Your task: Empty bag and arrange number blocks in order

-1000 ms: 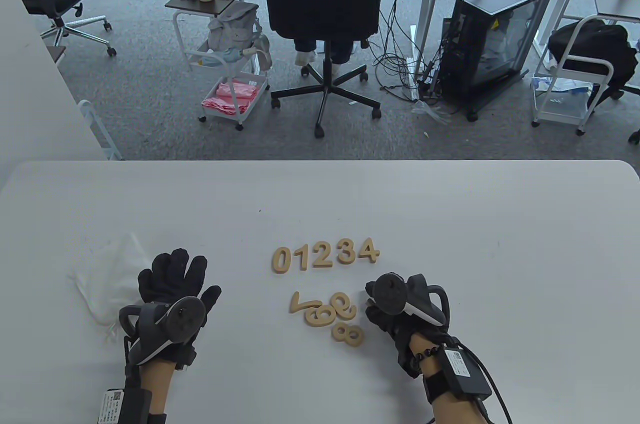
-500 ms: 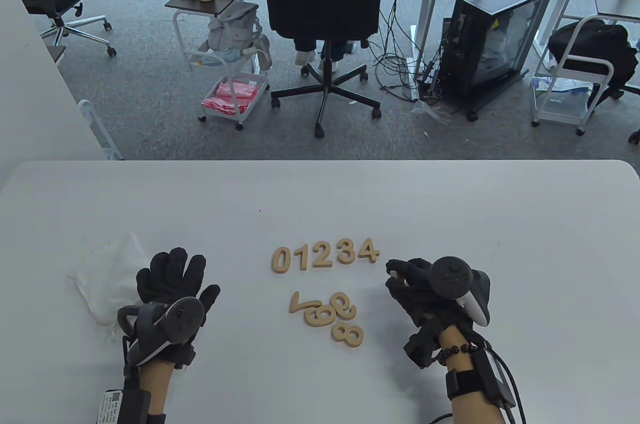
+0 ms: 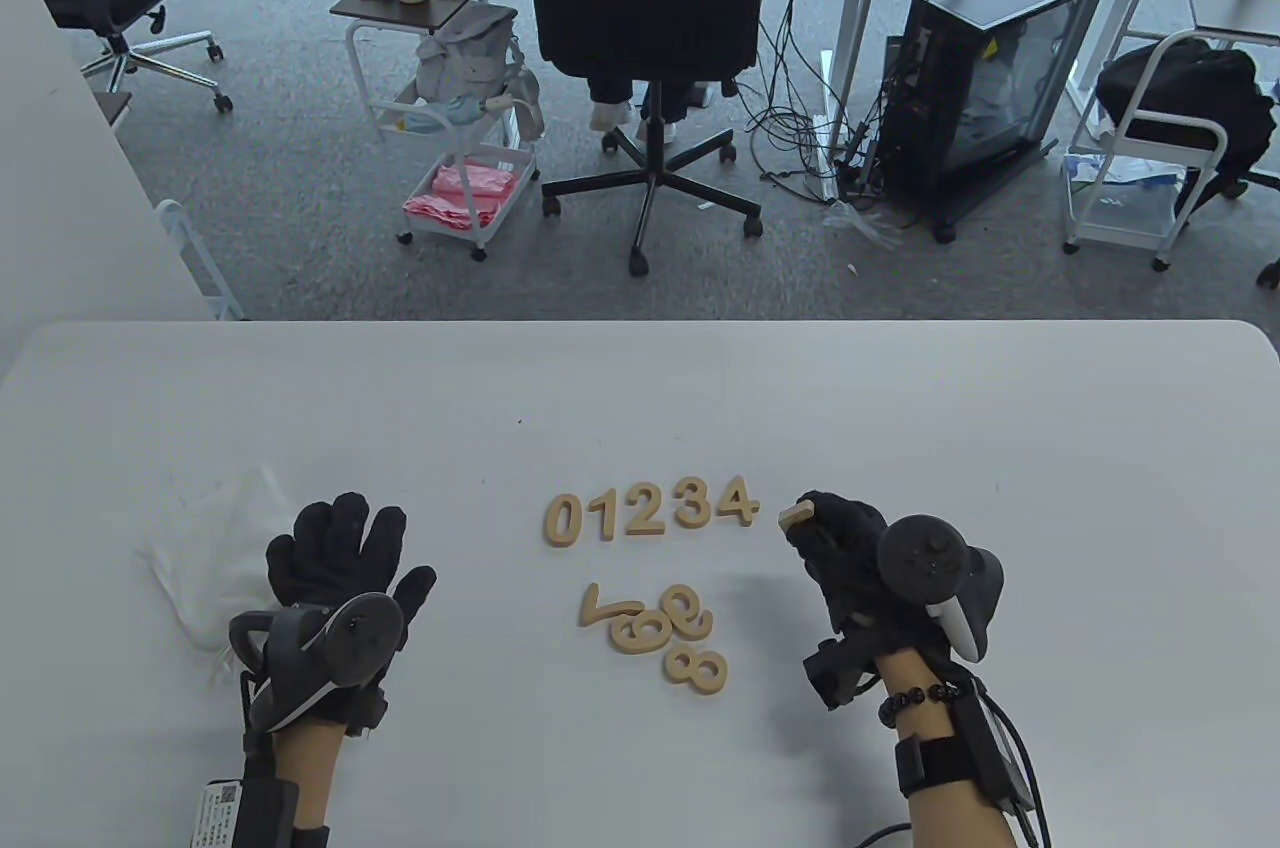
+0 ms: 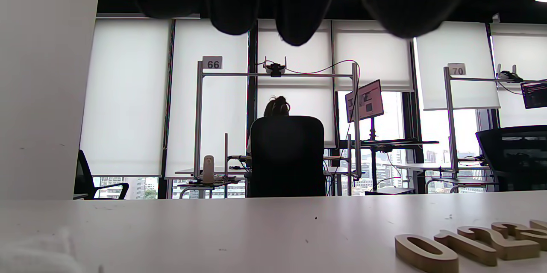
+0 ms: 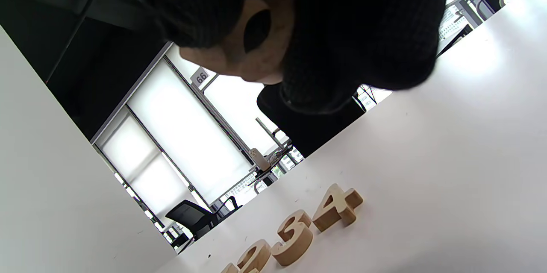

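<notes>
Wooden number blocks 0 (image 3: pixel 563 520), 1, 2, 3 and 4 (image 3: pixel 738 500) lie in a row at mid-table. Nearer me sits a loose cluster of 7 (image 3: pixel 600 604), 6 (image 3: pixel 642 630), 9 (image 3: pixel 690 610) and 8 (image 3: pixel 695 670). My right hand (image 3: pixel 812 520) pinches another wooden block (image 3: pixel 795 515) just right of the 4; its digit is hidden. In the right wrist view this block (image 5: pixel 239 57) hangs above the 4 (image 5: pixel 337 209) and 3 (image 5: pixel 295 236). My left hand (image 3: pixel 345 528) lies flat with spread fingers beside the white bag (image 3: pixel 215 558), holding nothing.
The white table (image 3: pixel 1050 448) reaches to its far edge, beyond which stand an office chair (image 3: pixel 645 8) with a seated person, a small cart (image 3: pixel 465 178) and a computer case (image 3: pixel 985 78). The left wrist view shows the 0 (image 4: pixel 425 252) at lower right.
My right hand has carried its block from beside the loose cluster up and rightward to a spot just right of the 4. The left hand and the lying blocks have stayed put.
</notes>
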Available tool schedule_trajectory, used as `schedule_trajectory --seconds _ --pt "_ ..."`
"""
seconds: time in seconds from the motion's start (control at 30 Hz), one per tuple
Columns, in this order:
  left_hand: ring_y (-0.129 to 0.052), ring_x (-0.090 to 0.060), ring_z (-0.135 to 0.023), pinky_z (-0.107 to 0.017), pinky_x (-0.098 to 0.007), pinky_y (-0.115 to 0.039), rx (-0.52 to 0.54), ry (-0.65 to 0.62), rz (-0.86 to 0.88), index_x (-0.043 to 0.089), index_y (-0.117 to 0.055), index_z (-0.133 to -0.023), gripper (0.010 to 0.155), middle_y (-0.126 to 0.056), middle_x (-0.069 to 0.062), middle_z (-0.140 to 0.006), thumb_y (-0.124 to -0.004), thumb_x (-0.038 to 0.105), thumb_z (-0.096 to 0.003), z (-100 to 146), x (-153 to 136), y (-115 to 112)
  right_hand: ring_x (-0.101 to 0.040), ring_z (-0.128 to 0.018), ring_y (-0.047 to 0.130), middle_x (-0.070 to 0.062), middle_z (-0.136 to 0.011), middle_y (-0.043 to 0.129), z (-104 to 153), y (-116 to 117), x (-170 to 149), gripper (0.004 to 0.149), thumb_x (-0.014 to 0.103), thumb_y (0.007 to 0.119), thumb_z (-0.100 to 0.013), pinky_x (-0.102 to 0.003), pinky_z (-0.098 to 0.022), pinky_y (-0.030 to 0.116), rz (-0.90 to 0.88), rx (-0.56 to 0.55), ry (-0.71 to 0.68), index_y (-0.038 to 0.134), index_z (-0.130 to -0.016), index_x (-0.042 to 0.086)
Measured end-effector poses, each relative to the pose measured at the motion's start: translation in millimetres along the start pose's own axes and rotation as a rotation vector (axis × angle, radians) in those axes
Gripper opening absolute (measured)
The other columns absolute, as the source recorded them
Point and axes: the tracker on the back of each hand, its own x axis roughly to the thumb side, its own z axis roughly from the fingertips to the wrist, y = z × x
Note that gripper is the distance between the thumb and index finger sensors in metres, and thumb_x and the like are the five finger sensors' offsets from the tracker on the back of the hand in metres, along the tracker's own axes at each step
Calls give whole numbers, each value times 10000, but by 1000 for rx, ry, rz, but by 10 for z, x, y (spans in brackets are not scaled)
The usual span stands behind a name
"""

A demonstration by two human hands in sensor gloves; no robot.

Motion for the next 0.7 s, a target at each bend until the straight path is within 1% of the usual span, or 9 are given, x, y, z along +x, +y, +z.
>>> schedule_trajectory --seconds 0.03,0.1,0.17,0.2,0.27,0.3,0.37,0.53,0.7 --pt "-621 -638 -998 -653 -806 -492 1 0 1 151 -683 -1071 676 -581 -280 -1137 -727 529 -512 0 -2 1 -238 -522 1061 -150 -859 783 -14 -3 3 491 313 791 -509 -306 -336 1013 -5 0 5 741 -959 123" --pt "-621 -638 -998 -652 -807 -492 3 0 1 150 -685 -1070 675 -582 -280 -1136 -727 529 -513 0 -4 1 -248 -541 1065 -169 -873 773 -56 3 -4 501 266 791 -516 -314 -357 1018 -30 6 23 724 -983 98" --pt "-620 -639 -998 -653 -807 -491 2 0 0 150 -684 -1071 676 -581 -280 -1137 -727 529 -513 1 -5 1 -252 -543 1070 -179 -868 792 -124 16 -24 516 231 794 -517 -323 -362 1021 -17 5 51 706 -997 63" --pt "-621 -639 -997 -652 -807 -492 3 -1 0 150 -686 -1070 675 -583 -281 -1135 -727 528 -512 1 -5 2 -247 -524 1075 -178 -858 814 -161 17 -35 529 228 802 -514 -323 -348 1020 7 -2 70 698 -997 40" --pt "-620 -638 -998 -653 -806 -492 4 0 -1 151 -684 -1070 675 -581 -279 -1137 -727 529 -513 1 -6 4 -249 -507 1067 -150 -836 867 -256 2 -60 530 244 832 -500 -339 -338 1003 47 -64 116 720 -979 46" --pt "-620 -638 -998 -652 -807 -492 4 0 -1 149 -685 -1070 676 -582 -281 -1136 -728 528 -513 2 -7 4 -261 -511 1064 -139 -824 886 -298 1 -70 532 254 843 -495 -352 -344 995 53 -70 146 727 -972 47" --pt "-620 -639 -998 -652 -806 -492 5 2 -2 149 -685 -1070 676 -583 -280 -1136 -727 529 -512 1 -11 6 -277 -519 1058 -120 -811 911 -412 6 -95 515 260 856 -488 -361 -350 987 75 -61 195 751 -953 63" --pt "-619 -640 -997 -652 -806 -492 10 11 6 146 -685 -1070 675 -582 -282 -1136 -726 527 -514 9 -28 19 -271 -487 1067 -138 -789 926 -689 63 -156 482 266 864 -483 -334 -324 999 152 -41 317 798 -920 72" --pt "-619 -640 -998 -652 -806 -492 10 12 4 148 -685 -1070 675 -581 -283 -1136 -727 527 -513 7 -30 20 -264 -471 1075 -173 -790 900 -893 223 -196 472 266 876 -472 -318 -305 1009 242 -3 409 833 -904 80"
